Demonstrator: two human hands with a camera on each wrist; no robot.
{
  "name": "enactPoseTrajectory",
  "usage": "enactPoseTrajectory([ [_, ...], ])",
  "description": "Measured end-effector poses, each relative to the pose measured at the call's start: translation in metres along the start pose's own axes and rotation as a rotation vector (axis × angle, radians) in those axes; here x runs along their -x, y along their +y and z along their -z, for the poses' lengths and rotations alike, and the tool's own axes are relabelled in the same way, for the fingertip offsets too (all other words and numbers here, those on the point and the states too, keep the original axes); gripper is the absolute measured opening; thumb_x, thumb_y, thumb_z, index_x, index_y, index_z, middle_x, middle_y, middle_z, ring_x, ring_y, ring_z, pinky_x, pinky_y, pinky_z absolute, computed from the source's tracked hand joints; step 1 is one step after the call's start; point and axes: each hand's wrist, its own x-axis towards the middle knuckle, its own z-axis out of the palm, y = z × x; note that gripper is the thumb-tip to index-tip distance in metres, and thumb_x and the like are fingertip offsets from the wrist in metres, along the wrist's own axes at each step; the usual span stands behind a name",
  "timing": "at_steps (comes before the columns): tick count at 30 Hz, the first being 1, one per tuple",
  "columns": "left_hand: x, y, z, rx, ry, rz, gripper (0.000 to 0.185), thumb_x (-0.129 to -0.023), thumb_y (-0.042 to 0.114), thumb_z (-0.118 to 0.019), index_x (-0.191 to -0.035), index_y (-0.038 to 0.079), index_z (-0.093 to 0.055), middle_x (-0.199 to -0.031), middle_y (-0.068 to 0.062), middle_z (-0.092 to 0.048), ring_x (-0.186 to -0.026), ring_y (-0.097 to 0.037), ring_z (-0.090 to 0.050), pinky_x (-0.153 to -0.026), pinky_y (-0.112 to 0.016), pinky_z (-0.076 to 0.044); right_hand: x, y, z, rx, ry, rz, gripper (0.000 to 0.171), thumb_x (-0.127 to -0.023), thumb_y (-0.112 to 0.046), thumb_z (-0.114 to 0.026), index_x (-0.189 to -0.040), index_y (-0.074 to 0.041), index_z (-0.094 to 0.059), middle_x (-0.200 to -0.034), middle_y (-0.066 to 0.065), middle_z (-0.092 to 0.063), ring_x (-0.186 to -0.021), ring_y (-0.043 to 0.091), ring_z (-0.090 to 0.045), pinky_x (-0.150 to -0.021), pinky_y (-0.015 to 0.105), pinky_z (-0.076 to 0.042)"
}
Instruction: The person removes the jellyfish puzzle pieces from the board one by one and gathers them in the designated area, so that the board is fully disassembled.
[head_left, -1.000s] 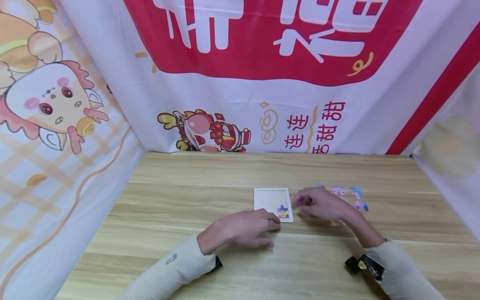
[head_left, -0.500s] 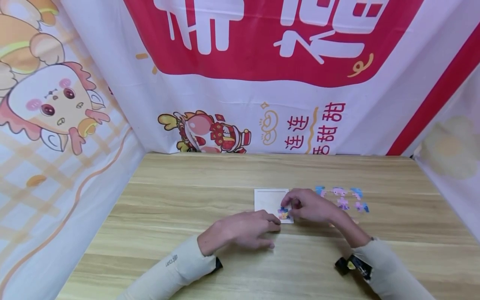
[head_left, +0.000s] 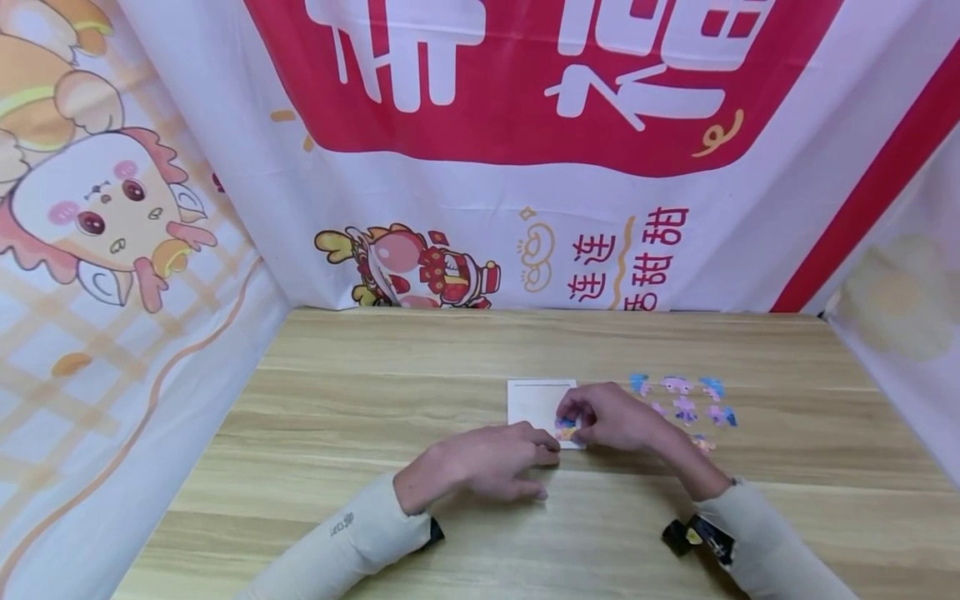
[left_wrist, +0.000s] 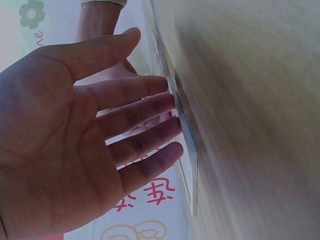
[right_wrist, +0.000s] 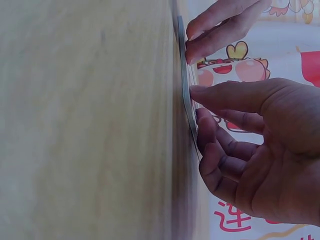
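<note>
Right hand (head_left: 611, 417) fingers curl, pressing a puzzle piece (head_left: 566, 428) at the board (head_left: 534, 400)'s near right corner. Left hand (head_left: 480, 461) fingers straight, touching board edge. Loose pieces (head_left: 684, 400) right on desk (head_left: 375, 400).

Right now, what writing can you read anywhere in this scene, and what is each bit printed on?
"连连" and "甜甜": red characters on the white cloth backdrop, right of the cartoon dragon.
Big white characters on the backdrop's red panel: cut off at the top, unreadable.
Small dark print on the cream left sleeve: too small to read.
White puzzle board and loose colourful puzzle pieces: no text.
</note>
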Motion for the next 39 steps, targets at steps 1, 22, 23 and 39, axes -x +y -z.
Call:
enactPoseTrajectory([
  [1, 0.0, 0.0, 0.0, 0.005, -0.003, 0.002, 0.053, -0.107, 0.044, -0.065, -0.153, 0.018, -0.062, -0.163, 0.002, -0.053, -0.151, -0.016, -0.049, -0.124, -0.033, -0.045, 0.0, 0.0, 0.0, -0.001, 0.003, -0.008, 0.03, -0.089, -0.001, -0.083, -0.117, -0.008, -0.074, -0.096, 0.001, -0.071, -0.083, 0.012, -0.061, -0.072, 0.024, -0.055],
  [22, 0.0, -0.002, 0.0, 0.025, 0.004, -0.013, 0.053, -0.106, 0.043, -0.066, -0.152, 0.017, -0.063, -0.164, 0.001, -0.052, -0.152, -0.016, -0.049, -0.125, -0.033, -0.044, 0.003, -0.003, 0.004, -0.011, 0.027, -0.008, 0.018, -0.1, -0.001, -0.069, -0.11, -0.016, -0.073, -0.092, -0.002, -0.072, -0.084, 0.013, -0.063, -0.073, 0.026, -0.055],
  [23, 0.0, -0.002, -0.001, 0.031, 0.003, -0.012, 0.053, -0.106, 0.043, -0.066, -0.152, 0.017, -0.062, -0.164, 0.001, -0.052, -0.152, -0.016, -0.049, -0.125, -0.034, -0.044, 0.003, -0.003, 0.005, -0.02, 0.028, -0.009, 0.018, -0.1, -0.001, -0.068, -0.11, -0.015, -0.073, -0.093, -0.002, -0.071, -0.084, 0.013, -0.063, -0.073, 0.026, -0.055],
  [39, -0.001, -0.002, -0.002, 0.039, -0.002, 0.008, 0.052, -0.106, 0.044, -0.067, -0.151, 0.018, -0.063, -0.163, 0.002, -0.053, -0.15, -0.016, -0.05, -0.125, -0.034, -0.045, 0.027, 0.013, 0.025, -0.059, 0.029, 0.004, 0.017, -0.103, -0.005, -0.066, -0.114, -0.015, -0.074, -0.098, -0.001, -0.07, -0.088, 0.017, -0.06, -0.075, 0.026, -0.054],
])
